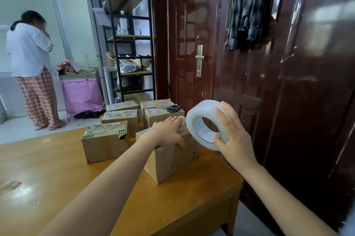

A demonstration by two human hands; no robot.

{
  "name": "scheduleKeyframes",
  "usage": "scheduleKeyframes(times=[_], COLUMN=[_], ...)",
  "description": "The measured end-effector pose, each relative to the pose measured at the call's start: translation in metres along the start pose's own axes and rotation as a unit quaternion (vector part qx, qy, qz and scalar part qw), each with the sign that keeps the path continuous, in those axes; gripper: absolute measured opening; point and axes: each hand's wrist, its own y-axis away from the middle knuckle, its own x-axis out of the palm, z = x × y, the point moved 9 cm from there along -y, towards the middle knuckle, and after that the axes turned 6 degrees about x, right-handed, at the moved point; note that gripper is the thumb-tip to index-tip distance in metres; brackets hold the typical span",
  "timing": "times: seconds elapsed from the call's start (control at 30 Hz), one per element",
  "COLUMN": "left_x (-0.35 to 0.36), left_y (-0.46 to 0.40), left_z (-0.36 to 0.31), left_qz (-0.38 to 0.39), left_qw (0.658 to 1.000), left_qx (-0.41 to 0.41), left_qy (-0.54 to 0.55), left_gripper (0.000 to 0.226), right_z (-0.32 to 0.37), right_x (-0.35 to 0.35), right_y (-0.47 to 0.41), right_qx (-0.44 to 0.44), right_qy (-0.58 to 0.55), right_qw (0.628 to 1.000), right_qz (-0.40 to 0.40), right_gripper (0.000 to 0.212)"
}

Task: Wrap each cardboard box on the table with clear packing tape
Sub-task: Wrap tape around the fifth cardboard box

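Observation:
A cardboard box (169, 160) stands on the wooden table (57, 168) near its right edge. My left hand (167, 132) lies flat on the box's top, fingers straight, thumb down the near side. My right hand (233, 135) grips a large roll of clear packing tape (203, 120), held just right of the box at its top edge. A torn-topped box (104, 142) sits to the left. Several more boxes (123, 118) stand behind.
Black scissors (171, 108) lie on a rear box. A dark red door (249, 62) with a hanging plaid shirt is close on the right. A metal shelf rack (130, 43) stands behind. A person (30, 66) stands at the far left beside a pink bin (80, 93).

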Motion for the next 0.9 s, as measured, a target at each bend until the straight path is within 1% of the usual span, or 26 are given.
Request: scheduleKeyframes(times=[0.07,0.1,0.17,0.2,0.23,0.37,0.43,0.57,0.67,0.7,0.73,0.77,0.8,0.83,0.9], left_x=[0.002,0.003,0.001,-0.001,-0.003,-0.017,-0.021,-0.025,-0.022,-0.021,-0.018,-0.012,-0.004,0.006,0.031], left_y=[0.000,0.000,0.000,0.001,0.001,0.000,-0.002,-0.002,0.002,0.003,0.003,0.005,0.008,0.009,0.013], left_z=[0.001,0.000,-0.001,-0.001,-0.002,-0.006,-0.008,-0.002,0.012,0.016,0.022,0.025,0.028,0.032,0.044], left_qz=[0.008,0.009,0.010,0.010,0.009,-0.007,-0.005,0.022,0.019,0.023,0.033,0.051,0.073,0.093,0.127], left_qw=[1.000,1.000,1.000,1.000,1.000,0.999,0.994,0.973,0.949,0.939,0.929,0.919,0.909,0.899,0.874], left_qx=[0.000,0.002,0.005,0.006,0.005,0.004,0.011,0.004,-0.008,-0.011,-0.015,-0.017,-0.021,-0.027,-0.060], left_qy=[-0.013,-0.014,-0.011,-0.007,-0.001,0.048,0.105,0.232,0.316,0.342,0.369,0.391,0.411,0.428,0.465], left_gripper=[0.099,0.098,0.097,0.096,0.095,0.087,0.087,0.074,0.076,0.073,0.065,0.057,0.056,0.062,0.083], right_z=[-0.003,-0.010,-0.029,-0.035,-0.037,-0.025,-0.019,-0.009,-0.006,-0.007,-0.007,-0.006,-0.006,-0.005,-0.004], right_x=[-0.001,0.000,0.000,-0.003,-0.009,-0.024,-0.026,-0.030,-0.015,-0.008,-0.002,0.003,0.008,0.013,0.024], right_y=[0.003,0.008,0.023,0.030,0.032,0.012,0.002,-0.018,-0.010,-0.006,-0.005,-0.004,-0.003,-0.003,0.000], right_qx=[-0.009,0.004,0.066,0.096,0.111,0.107,0.097,0.080,0.042,0.031,0.025,0.021,0.014,0.005,0.005], right_qy=[0.074,0.109,0.147,0.151,0.152,0.173,0.193,0.233,0.286,0.293,0.288,0.278,0.268,0.259,0.239], right_qw=[0.990,0.974,0.920,0.888,0.865,0.831,0.809,0.787,0.742,0.738,0.742,0.751,0.761,0.769,0.776], right_qz=[0.118,0.197,0.356,0.423,0.465,0.518,0.546,0.566,0.604,0.607,0.605,0.598,0.591,0.585,0.583], right_gripper=[0.090,0.089,0.086,0.085,0.084,0.082,0.080,0.077,0.072,0.072,0.071,0.071,0.071,0.071,0.069])
